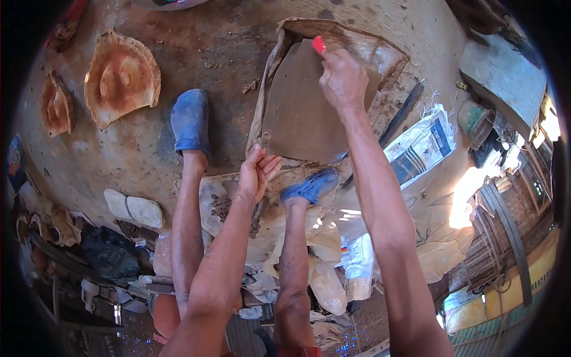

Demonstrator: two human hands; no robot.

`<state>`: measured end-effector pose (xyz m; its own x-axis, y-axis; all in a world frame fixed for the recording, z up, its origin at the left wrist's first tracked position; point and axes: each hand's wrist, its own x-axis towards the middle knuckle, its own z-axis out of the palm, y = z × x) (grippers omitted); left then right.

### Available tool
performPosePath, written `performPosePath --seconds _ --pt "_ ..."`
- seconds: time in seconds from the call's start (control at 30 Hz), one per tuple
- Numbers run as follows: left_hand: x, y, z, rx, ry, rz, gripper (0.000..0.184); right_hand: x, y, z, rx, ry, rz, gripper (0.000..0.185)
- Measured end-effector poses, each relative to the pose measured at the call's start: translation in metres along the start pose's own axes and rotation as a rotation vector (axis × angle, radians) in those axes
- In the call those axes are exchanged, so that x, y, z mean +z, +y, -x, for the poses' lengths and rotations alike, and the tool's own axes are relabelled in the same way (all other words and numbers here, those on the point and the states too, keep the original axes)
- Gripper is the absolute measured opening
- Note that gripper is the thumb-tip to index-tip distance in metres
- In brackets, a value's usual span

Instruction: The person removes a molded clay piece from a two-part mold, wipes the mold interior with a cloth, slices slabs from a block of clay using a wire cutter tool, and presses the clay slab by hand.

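A flat slab of smooth brown clay (303,107) lies on a crumpled cloth (380,50) on the ground. My right hand (344,80) is closed around a tool with a red end (319,45), held over the slab's right part. Only that red end sticks out of the fist, so the tool's kind is hidden. At the near left corner of the slab is my left hand (260,172), palm partly up and fingers loosely bent, with nothing visible in it. A small lump of clay (266,136) sits at that corner, just beyond the fingertips.
Two orange-brown moulds (122,80) (57,106) lie to the left. My blue clogs (191,119) (310,185) stand near the slab. A dark bar (404,113) and a printed sack (419,149) lie to the right, with a grey block (505,80) farther off.
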<state>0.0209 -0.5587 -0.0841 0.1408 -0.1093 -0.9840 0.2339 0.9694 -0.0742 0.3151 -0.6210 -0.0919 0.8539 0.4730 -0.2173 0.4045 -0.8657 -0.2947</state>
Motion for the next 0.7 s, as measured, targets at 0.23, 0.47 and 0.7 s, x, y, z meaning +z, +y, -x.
performPosePath --seconds 0.23,0.47,0.7 --pt "-0.001 -0.002 -0.002 0.012 -0.011 0.013 0.064 0.002 -0.006 0.065 -0.409 -0.153 0.072 0.033" --pt "0.003 0.000 0.002 0.001 -0.018 0.052 0.086 0.003 -0.010 0.185 -0.456 -0.323 0.101 0.036" --pt "0.000 0.000 -0.001 0.026 -0.031 -0.021 0.084 -0.030 0.017 0.061 -0.341 0.095 0.157 0.019"
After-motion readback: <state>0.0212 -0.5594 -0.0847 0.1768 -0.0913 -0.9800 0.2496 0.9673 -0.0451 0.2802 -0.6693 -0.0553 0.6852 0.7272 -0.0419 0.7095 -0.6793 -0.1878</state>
